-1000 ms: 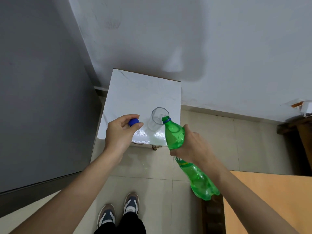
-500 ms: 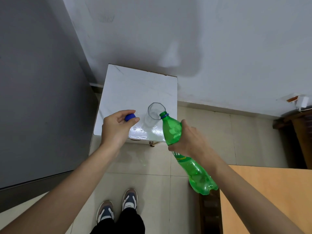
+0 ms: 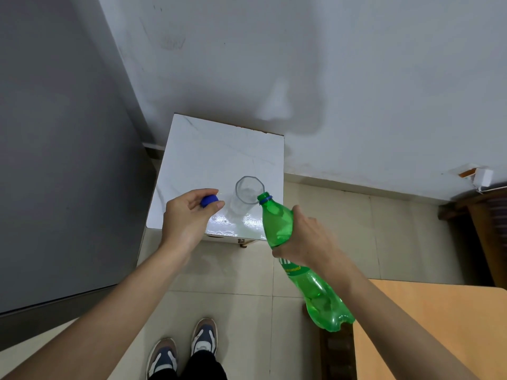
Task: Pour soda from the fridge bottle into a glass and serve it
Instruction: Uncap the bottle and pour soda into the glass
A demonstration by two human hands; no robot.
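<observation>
A clear faceted glass [image 3: 247,193] stands upright near the front right of a small white table [image 3: 208,157]. My right hand [image 3: 307,237] grips a green soda bottle [image 3: 299,264] around its upper body. The bottle is tilted, its open mouth resting at the glass rim on the right side. My left hand [image 3: 189,218] holds the blue bottle cap [image 3: 209,200] between thumb and fingers, just left of the glass. I see no stream of liquid.
A grey fridge side [image 3: 55,160] fills the left. A white wall stands behind the table. A wooden tabletop [image 3: 428,330] lies at lower right, dark wooden furniture [image 3: 485,215] at far right. My shoes [image 3: 186,349] stand on the tiled floor.
The bottle mouth has shifted slightly up and left, now touching the glass rim. My left hand with the cap has stayed beside the glass.
</observation>
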